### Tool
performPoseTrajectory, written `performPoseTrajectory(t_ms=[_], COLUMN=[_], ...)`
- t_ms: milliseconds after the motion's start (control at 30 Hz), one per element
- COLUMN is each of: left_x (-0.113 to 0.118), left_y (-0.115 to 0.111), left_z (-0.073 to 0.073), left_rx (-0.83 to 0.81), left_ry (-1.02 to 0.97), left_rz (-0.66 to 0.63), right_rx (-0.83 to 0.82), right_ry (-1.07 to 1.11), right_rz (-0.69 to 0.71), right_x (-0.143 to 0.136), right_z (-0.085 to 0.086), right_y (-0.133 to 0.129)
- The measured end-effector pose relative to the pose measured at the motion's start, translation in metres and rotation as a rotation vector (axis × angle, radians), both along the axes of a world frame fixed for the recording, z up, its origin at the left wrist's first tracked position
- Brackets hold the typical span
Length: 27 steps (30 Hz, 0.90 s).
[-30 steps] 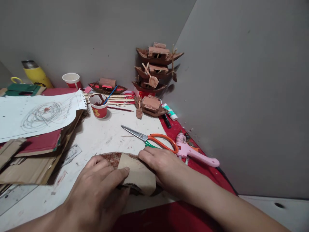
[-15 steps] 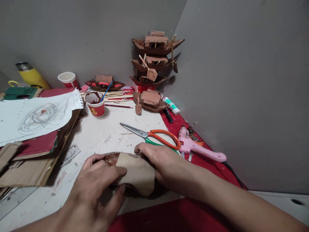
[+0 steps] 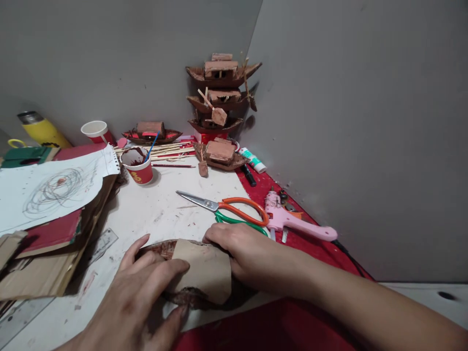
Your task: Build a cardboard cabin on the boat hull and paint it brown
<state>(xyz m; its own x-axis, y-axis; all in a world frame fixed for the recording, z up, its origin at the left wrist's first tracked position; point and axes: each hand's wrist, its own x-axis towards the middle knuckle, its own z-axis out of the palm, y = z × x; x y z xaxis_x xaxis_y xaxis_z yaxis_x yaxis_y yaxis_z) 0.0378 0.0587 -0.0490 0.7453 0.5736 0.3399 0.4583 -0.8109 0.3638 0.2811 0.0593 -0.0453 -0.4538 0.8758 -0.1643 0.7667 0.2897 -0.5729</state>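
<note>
Low in the middle of the head view, a small brown model boat [image 3: 163, 247] lies on the table. A curved piece of tan cardboard [image 3: 204, 270] arches over its hull. My left hand [image 3: 137, 282] spans the boat's left end, its index fingertip on the cardboard and its thumb by the near rim; one finger is lifted at the far side. Wrapped around the right side of the boat and cardboard is my right hand [image 3: 244, 253]. It hides the boat's right end. Just beyond this hand lie scissors [image 3: 210, 204] with orange and green handles.
At right lies a pink glue gun [image 3: 288, 219]. Behind stand a paint-stained paper cup [image 3: 141, 170], stacked model boats [image 3: 219, 105], another boat [image 3: 221, 153] and thin sticks [image 3: 171, 151]. A scribbled paper [image 3: 54, 190] lies atop cardboard at left, near a yellow bottle [image 3: 44, 131].
The fingers of my left hand have loosened and spread slightly, one rising off the far rim. My right hand keeps its hold. The whole view has shifted a little.
</note>
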Motion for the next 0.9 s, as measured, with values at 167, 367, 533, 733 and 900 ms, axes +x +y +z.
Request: performPoseTrajectory(t_ms=[167,367,533,733,900], left_x=[0.0,-0.003,-0.002,-0.007,-0.03], left_y=[-0.001,0.0,-0.002,-0.017,-0.042], left_z=[0.002,-0.002,0.0,-0.011,-0.015], left_rx=[-0.04,-0.049,-0.033,0.151,0.527], left_ry=[-0.027,-0.01,-0.024,-0.06,-0.033], left_rz=[0.013,-0.028,-0.051,-0.023,-0.02], right_rx=[0.009,0.026,0.135,0.262,0.543], right_ry=[0.012,0.025,-0.021,-0.072,-0.057], right_rz=[0.022,0.03,0.07,0.128,0.218], right_x=[0.001,0.002,0.002,-0.004,-0.016], right_z=[0.007,0.006,0.003,0.011,0.01], right_y=[0.004,0.005,0.003,-0.008,-0.03])
